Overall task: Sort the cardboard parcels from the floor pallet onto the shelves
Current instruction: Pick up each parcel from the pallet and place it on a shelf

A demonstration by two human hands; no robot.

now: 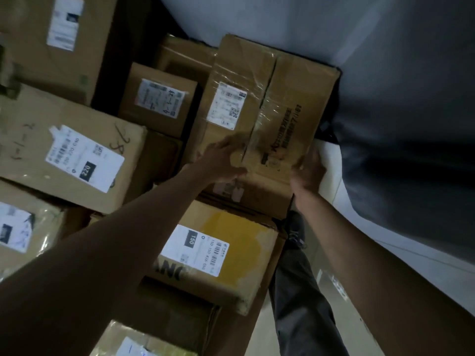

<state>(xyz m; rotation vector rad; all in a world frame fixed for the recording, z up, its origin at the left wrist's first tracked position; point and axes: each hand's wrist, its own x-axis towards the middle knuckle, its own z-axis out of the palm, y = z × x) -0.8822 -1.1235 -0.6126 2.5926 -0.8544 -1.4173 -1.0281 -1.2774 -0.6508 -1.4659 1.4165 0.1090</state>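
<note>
A taped cardboard parcel [280, 98] with a white label and black printing lies on top of the pile at the upper middle. My left hand [223, 160] lies on its near left corner with the fingers spread over the top. My right hand [309, 170] grips its near right corner, fingers curled under the edge. Several other labelled parcels lie around it: one marked 150 with a yellow patch [226, 253] just below, one marked 220 [69, 155] to the left, and a small one [159, 98] beside the held parcel.
More brown boxes fill the left side and bottom [144, 343]. My leg in dark trousers and a dark shoe [295, 232] stands on the pale floor [385, 265] right of the pile. A dark shadowed area covers the upper right.
</note>
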